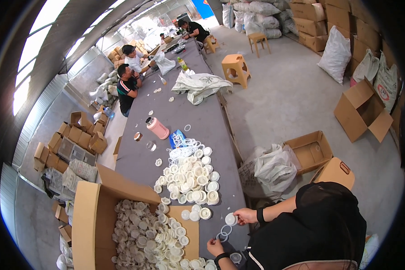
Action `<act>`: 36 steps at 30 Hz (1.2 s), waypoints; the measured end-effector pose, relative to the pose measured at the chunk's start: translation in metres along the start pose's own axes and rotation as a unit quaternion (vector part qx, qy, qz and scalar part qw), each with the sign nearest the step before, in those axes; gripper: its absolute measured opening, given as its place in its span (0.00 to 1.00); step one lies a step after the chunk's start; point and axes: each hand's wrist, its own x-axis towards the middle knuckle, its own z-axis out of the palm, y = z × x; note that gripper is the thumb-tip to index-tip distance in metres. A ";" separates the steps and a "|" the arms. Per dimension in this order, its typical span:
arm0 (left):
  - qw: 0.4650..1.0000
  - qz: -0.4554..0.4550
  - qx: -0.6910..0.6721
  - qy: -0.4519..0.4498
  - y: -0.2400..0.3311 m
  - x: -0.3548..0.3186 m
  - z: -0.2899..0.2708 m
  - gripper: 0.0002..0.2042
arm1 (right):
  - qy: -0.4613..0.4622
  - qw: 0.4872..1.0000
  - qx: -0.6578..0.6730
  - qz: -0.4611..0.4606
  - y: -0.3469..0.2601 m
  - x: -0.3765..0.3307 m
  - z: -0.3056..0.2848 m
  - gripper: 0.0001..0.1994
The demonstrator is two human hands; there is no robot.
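Note:
My right hand [245, 216] pinches a round white plastic cap [231, 219] over the near right edge of the table. Closer to me, my left hand [215, 247] has its fingers curled in beside two thin white plastic rings [227, 230], which overlap between the hands. Whether the left fingers grip a ring is too small to make out. Beyond my hands lies a large heap of white caps [191, 177], with a tangle of white rings [184, 150] at its far end. Several loose caps [195, 213] rest on a flap of the open cardboard box [86, 220] at left, which holds many more.
The long grey-covered table [191, 119] carries a pink bottle [157, 128], a blue packet [177, 138] and white woven sacks [200, 87]. Several people sit along its far part. An open carton [312, 153], a plastic bag [276, 168] and stools [236, 69] stand on the right.

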 end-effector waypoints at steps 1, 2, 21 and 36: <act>1.000 -0.001 0.002 -0.001 -0.001 -0.002 -0.004 0.08 | 0.000 1.000 0.002 0.001 0.004 -0.004 0.005 0.09; 0.994 -0.076 -0.073 -0.024 0.003 -0.004 -0.006 0.08 | 0.002 1.000 -0.002 -0.003 0.009 -0.005 0.007 0.08; 0.871 -0.126 -0.476 -0.006 0.120 -0.049 -0.048 0.05 | -0.142 0.982 -0.069 -0.102 0.024 -0.023 0.096 0.07; 0.828 -0.168 -0.533 -0.041 0.115 -0.054 -0.058 0.04 | -0.142 0.977 -0.113 -0.110 0.028 -0.038 0.101 0.09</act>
